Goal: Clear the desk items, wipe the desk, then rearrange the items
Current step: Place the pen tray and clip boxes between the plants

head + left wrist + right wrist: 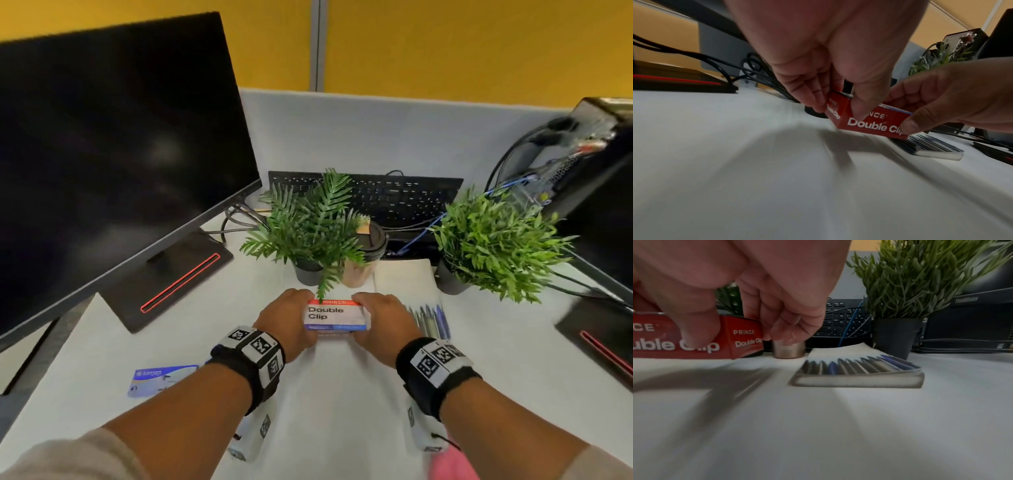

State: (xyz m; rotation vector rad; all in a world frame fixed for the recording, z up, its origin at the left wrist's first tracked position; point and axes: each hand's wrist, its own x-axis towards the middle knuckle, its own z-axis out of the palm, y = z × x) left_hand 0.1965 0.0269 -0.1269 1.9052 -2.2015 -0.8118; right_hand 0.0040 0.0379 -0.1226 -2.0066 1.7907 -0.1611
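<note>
A red and white "Double Clip" box (335, 317) is held between both hands, low over the white desk (342, 411), in front of the fern. My left hand (291, 320) pinches its left end, with the fingertips (818, 104) on the end face and the thumb on the front. My right hand (383, 320) grips the right end, thumb pressed on the red front face (694, 340). In the left wrist view the box (869, 123) tilts slightly and casts a shadow on the desk. Whether it touches the desk I cannot tell.
Behind the box stand a potted fern (308, 226), a lidded coffee cup (366, 253) and a second plant (496, 243). A notebook with several pens (859, 369) lies right of the box. A card (161, 378), monitor (113, 144), keyboard (404, 198) and pink cloth (452, 462) also show.
</note>
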